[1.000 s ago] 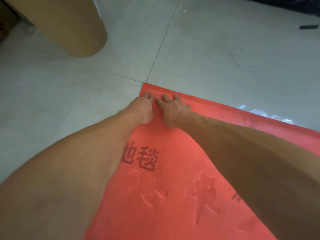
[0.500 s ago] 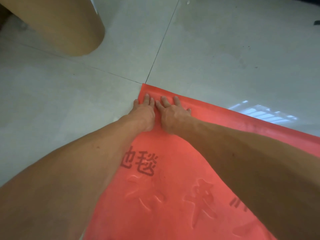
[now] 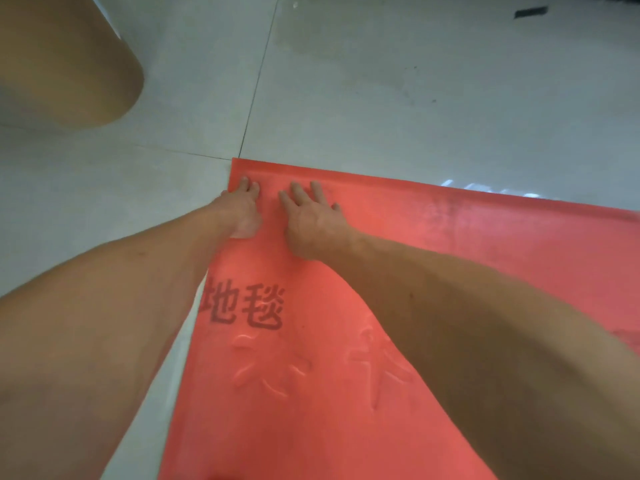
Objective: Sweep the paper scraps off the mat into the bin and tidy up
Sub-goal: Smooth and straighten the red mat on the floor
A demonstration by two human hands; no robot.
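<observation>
Now both hands, left hand [image 3: 242,211] and right hand [image 3: 310,220], lie flat and empty, pressing the mat [image 3: 450,244] corner. Pushing harder could slide the mat across the smooth floor [image 3: 381,98].

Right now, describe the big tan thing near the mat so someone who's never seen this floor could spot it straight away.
Start at the red mat on the pale tiled floor, where the left hand and right hand press flat near its far corner. Look past that corner to the upper left: the tan cylinder stands there on the tiles, clear of the mat. It is the only brown, rounded object around.
</observation>
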